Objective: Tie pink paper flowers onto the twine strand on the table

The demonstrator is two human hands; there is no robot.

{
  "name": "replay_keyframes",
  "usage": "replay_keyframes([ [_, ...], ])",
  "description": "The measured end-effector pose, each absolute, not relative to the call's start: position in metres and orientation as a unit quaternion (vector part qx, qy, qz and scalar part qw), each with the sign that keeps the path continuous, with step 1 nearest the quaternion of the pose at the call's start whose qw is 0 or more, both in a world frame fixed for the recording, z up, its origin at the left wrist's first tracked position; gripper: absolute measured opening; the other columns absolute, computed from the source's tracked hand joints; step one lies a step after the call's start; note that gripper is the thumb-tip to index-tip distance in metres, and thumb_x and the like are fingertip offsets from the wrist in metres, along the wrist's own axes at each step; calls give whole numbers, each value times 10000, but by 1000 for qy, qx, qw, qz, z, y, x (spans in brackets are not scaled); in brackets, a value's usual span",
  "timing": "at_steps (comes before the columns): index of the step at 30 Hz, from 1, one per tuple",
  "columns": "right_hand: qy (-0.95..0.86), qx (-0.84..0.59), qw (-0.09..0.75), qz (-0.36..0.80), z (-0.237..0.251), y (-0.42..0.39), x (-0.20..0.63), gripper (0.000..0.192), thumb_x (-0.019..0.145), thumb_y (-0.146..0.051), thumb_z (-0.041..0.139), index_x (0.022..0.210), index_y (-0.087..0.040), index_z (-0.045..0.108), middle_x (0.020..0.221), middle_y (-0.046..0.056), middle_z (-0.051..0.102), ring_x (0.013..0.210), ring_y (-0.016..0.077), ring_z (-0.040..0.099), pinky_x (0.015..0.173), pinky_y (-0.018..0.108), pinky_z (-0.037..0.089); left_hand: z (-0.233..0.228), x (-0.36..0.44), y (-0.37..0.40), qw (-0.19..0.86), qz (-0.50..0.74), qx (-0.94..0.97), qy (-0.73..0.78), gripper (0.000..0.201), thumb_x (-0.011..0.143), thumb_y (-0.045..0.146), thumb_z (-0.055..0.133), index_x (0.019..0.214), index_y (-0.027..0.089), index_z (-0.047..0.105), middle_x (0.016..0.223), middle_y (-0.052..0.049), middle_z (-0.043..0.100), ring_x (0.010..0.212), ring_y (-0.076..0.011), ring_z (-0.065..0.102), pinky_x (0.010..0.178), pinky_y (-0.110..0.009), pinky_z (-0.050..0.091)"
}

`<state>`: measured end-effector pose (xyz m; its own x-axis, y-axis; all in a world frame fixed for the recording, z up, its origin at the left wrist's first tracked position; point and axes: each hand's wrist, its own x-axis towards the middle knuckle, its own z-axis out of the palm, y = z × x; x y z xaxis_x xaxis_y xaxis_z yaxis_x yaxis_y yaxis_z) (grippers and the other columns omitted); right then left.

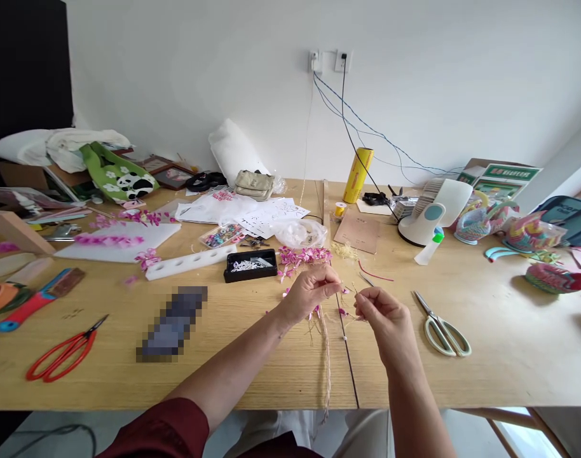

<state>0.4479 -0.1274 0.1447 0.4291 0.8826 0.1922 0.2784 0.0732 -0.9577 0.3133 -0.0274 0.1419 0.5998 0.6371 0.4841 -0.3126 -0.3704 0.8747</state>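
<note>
We hold our left hand (309, 292) and right hand (383, 315) close together over the surface (485, 356). The fingers of both hands are pressed together, pinching the thin straw string (325, 346) and a tiny pink flower bit between them. The string hangs down from our left fingers, off the near edge. Some little pink bits lie just under our fingers. We think the work is only partly done, because a pile of loose pink flowers (302, 256) waits just past our fingers. The pale scissors (443, 327) lie near our right fingers, unused.
</note>
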Motion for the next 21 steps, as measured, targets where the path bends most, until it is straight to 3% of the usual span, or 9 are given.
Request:
replay_keyframes([
  [5, -459, -576, 596, 321, 143, -132, 450, 203, 734, -365, 619, 681, -171, 591, 583, 0, 550, 544, 114, 493, 527, 232, 430, 135, 316, -24, 603, 416, 661, 164, 296, 789, 418, 558, 687, 142, 521, 624, 17, 455, 578, -87, 412, 569, -225, 356],
  [9, -509, -644, 537, 194, 145, -138, 449, 178, 758, -341, 583, 678, -184, 605, 612, 5, 575, 577, 134, 506, 576, 258, 438, 140, 314, -29, 650, 355, 659, 133, 445, 865, 507, 356, 819, 120, 572, 710, -33, 524, 638, -103, 476, 581, -227, 382],
  [14, -567, -691, 448, 25, 148, -144, 445, 148, 779, -310, 542, 701, -217, 627, 620, -4, 630, 615, 155, 549, 608, 258, 417, 143, 320, -38, 602, 335, 709, 149, 294, 728, 413, 634, 800, 128, 611, 740, -22, 554, 663, -100, 493, 592, -214, 385],
  [21, -521, -698, 483, 92, 145, -146, 445, 171, 777, -313, 552, 651, -205, 591, 581, -17, 592, 587, 140, 532, 590, 246, 405, 141, 323, -38, 474, 460, 736, 146, 156, 734, 276, 652, 670, 136, 625, 670, -22, 565, 667, -111, 496, 638, -235, 382],
])
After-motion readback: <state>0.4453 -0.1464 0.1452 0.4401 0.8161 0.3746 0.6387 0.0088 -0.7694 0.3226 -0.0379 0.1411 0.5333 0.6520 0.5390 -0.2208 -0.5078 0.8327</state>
